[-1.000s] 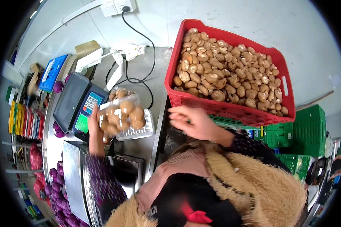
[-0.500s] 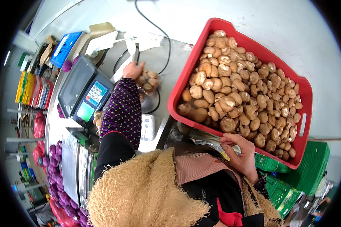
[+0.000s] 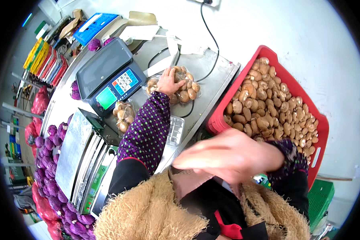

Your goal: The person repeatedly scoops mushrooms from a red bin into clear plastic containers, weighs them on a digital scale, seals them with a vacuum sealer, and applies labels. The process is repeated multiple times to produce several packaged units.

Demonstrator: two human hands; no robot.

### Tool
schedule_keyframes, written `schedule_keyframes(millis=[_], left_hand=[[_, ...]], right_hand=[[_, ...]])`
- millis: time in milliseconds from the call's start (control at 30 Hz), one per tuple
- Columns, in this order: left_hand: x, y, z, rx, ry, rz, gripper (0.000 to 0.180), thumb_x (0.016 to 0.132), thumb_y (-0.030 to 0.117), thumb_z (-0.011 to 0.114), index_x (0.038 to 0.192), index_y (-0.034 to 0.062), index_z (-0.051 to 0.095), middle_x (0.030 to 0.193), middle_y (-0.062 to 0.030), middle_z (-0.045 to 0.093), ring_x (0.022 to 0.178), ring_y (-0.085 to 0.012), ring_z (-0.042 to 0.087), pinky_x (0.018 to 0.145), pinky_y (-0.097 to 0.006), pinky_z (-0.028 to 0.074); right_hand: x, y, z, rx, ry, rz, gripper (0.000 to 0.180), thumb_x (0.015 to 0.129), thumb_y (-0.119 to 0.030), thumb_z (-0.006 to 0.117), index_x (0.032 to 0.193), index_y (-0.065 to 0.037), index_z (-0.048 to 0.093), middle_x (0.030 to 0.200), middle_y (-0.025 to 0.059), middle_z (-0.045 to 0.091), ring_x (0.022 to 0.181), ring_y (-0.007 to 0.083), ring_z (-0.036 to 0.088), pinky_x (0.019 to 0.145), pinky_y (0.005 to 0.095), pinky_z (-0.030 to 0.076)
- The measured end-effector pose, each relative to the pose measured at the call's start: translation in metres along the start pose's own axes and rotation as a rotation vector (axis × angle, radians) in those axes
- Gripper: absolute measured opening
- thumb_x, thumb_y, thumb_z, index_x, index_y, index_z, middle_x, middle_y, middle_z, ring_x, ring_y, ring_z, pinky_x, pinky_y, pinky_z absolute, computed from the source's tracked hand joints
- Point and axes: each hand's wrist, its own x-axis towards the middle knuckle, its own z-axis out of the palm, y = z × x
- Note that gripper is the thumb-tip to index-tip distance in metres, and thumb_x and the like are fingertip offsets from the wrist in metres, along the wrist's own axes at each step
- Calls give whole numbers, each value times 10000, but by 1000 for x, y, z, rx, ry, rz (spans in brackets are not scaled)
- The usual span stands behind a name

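My left hand [image 3: 170, 82] lies over a clear bag of brown mushrooms [image 3: 185, 86] on the steel table, its fingers closed on the plastic. More bagged mushrooms show at the hand's left side. Nearer to me, another bag of mushrooms [image 3: 124, 117] sits beside the grey digital scale [image 3: 107, 66]. My right hand [image 3: 232, 154] is smeared by motion in front of my chest; whether it holds anything is unclear. To its right, a red crate [image 3: 217, 125] is heaped with loose brown mushrooms [image 3: 272, 102].
A second machine with a flat metal plate [image 3: 74, 146] stands at the left. Purple cabbages [image 3: 48, 172] are piled beyond it. A black cable [image 3: 215, 36] runs down onto the table. A white plastic tray [image 3: 175, 130] lies by my left sleeve. A green crate [image 3: 322, 200] is below the red one.
My view has swung left, so the table and scale show more fully. My right hand has left the red crate's rim and moved in front of me. My left hand remains at the bagged mushrooms.
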Motion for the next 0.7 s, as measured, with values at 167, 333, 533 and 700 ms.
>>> schedule_keyframes(millis=[167, 333, 533, 700], left_hand=[[-75, -3, -31, 107, 115, -231, 923, 741, 598, 668, 1400, 22, 374, 1488, -187, 339, 1396, -374, 269, 1109, -528, 238], [-123, 23, -33, 176, -30, -283, 1042, 729, 639, 665, 1466, 19, 267, 1519, -208, 272, 1404, -373, 257, 1084, -529, 280], [-155, 47, -35, 70, 101, -151, 828, 777, 481, 694, 1384, -2, 406, 1448, -214, 383, 1339, -405, 359, 1066, -486, 342], [-154, 35, -32, -28, 178, -152, 685, 760, 348, 742, 1287, -19, 503, 1345, -202, 500, 1266, -398, 452, 1042, -463, 389]], right_hand=[[65, 133, -66, -128, -81, 687, 366, 832, -124, 666, 1172, 6, 626, 1011, 166, 696, 847, 218, 689, 759, 320, 550], [69, 334, -156, -924, -162, 654, 498, 760, -256, 717, 1172, -3, 598, 1078, 217, 650, 1031, 357, 619, 903, 425, 497], [72, 468, -165, -1136, -100, 590, 758, 712, -272, 744, 1345, -12, 418, 1075, 185, 651, 1002, 396, 613, 899, 464, 487], [83, 482, -182, -1046, -172, 735, 486, 734, -272, 707, 1143, -22, 631, 1010, 206, 663, 966, 371, 631, 851, 441, 503]])
